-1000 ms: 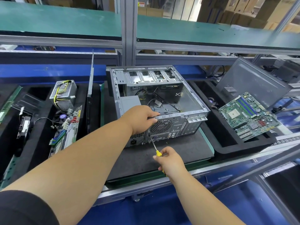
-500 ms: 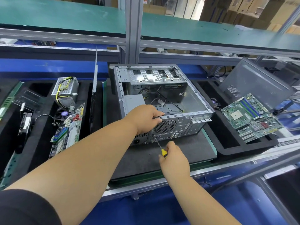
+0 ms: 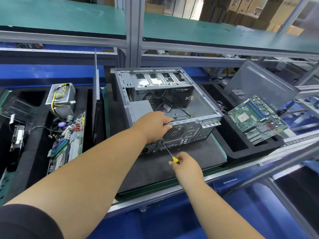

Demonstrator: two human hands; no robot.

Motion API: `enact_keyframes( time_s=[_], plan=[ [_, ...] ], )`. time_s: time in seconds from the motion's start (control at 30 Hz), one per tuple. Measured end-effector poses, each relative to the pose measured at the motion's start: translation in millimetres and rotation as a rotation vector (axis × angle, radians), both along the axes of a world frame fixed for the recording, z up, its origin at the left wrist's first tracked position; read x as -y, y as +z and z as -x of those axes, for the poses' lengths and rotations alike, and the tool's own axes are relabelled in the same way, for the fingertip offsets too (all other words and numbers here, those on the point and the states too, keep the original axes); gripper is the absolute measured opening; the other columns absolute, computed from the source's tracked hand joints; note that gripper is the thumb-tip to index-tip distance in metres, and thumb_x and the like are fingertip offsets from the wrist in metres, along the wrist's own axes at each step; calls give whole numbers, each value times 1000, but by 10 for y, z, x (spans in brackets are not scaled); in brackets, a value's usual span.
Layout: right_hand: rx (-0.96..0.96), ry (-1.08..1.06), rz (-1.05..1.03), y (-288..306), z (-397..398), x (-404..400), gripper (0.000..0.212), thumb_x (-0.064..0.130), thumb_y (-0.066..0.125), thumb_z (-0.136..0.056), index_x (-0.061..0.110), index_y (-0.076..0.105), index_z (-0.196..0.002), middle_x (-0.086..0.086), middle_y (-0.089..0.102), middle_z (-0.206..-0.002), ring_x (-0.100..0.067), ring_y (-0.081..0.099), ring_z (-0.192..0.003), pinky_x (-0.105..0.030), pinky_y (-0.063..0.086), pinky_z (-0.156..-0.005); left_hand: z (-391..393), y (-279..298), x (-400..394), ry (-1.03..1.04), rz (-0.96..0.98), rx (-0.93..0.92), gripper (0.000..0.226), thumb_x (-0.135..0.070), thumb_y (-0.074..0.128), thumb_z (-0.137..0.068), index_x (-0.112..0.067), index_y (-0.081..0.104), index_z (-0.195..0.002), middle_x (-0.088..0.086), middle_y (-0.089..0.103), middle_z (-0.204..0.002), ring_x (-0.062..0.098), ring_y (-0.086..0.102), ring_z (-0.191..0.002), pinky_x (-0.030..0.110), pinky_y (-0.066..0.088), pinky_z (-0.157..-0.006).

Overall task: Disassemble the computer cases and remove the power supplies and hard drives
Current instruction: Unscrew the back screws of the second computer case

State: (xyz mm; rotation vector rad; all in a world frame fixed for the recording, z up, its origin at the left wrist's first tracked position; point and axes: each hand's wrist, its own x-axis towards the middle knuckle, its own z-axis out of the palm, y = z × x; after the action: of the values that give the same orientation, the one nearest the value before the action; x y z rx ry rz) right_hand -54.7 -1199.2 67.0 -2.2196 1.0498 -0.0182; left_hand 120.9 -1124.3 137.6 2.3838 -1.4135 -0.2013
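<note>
At case (image 3: 189, 131) rear edge, screwdriver (image 3: 170, 153)

The grey metal computer case (image 3: 165, 107) lies on its side, open side up, on a dark mat, rear panel with its round fan grille facing the person, loose cables inside and a grey power supply (image 3: 140, 108) mounted in its near-left corner.

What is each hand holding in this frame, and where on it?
The right hand grips the screwdriver by its yellow handle. The left hand grips the case by its rear top edge.
</note>
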Motion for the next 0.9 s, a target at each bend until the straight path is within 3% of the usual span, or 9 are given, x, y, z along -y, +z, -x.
enact_keyframes(
  time_s=[0.07, 0.2, 0.3, 0.4, 0.57, 0.7, 0.8, 0.9],
  plan=[
    [2, 3, -13, 19, -17, -27, 21, 43, 54, -97, 21, 57, -98, 4, 63, -83, -17, 59, -77, -32, 41, -59, -12, 9, 0, -11, -11, 8, 40, -37, 44, -103, -31, 51, -142, 4, 58, -125, 25, 53, -116, 37, 44, -97],
    [13, -69, -250, -9, -58, -17, 31, 29, 39, -105, 12, 65, -103, -4, 69, -81, -22, 59, -75, -37, 50, -80, -1, 13, -1, -50, -31, 21, 38, -34, 42, -103, -28, 54, -138, 4, 59, -121, 25, 54, -112, 41, 46, -96],
    [51, -56, -256, -51, -26, 24, 19, 32, 51, -101, 18, 63, -103, 0, 70, -81, -20, 61, -74, -38, 52, -79, 10, 0, -7, -59, -39, 35, 37, -33, 39, -104, -29, 52, -138, 2, 58, -121, 24, 54, -113, 41, 46, -94],
    [72, -20, -213, -52, -5, 66, 12, 37, 62, -95, 25, 61, -96, 5, 64, -77, -18, 60, -73, -35, 50, -69, 31, 3, 18, -76, -61, 87, 38, -33, 39, -103, -33, 47, -141, -1, 59, -124, 23, 54, -115, 41, 46, -94],
    [99, 6, -272, -43, -19, 109, 14, 36, 64, -92, 23, 60, -92, 2, 59, -75, -23, 57, -73, -48, 56, -81, 27, -1, 91, -87, -104, 119, 46, -33, 48, -99, -40, 42, -143, -2, 65, -117, 24, 56, -107, 33, 41, -86],
    [104, 30, -289, -75, -18, 155, 13, 37, 65, -92, 26, 58, -88, 3, 58, -75, -28, 64, -79, -47, 57, -81, 48, 9, 86, -49, -142, 69, 50, -37, 49, -99, -39, 37, -147, 0, 65, -117, 24, 53, -111, 35, 41, -93],
    [107, 33, -331, -78, -27, 182, 14, 36, 64, -91, 26, 57, -86, 3, 58, -68, -22, 59, -59, -37, 52, -60, 145, 10, -9, 39, 36, 37, 48, -34, 50, -100, -28, 43, -147, -1, 59, -134, 21, 48, -126, 36, 38, -105],
    [92, 53, -345, -58, -39, 209, 14, 35, 65, -91, 25, 57, -87, 3, 61, -68, -17, 58, -53, -29, 47, -51, 294, -41, -186, 139, 449, 149, 30, -20, 53, -99, -16, 62, -127, -1, 64, -122, 18, 54, -116, 34, 40, -103]
  ],
)
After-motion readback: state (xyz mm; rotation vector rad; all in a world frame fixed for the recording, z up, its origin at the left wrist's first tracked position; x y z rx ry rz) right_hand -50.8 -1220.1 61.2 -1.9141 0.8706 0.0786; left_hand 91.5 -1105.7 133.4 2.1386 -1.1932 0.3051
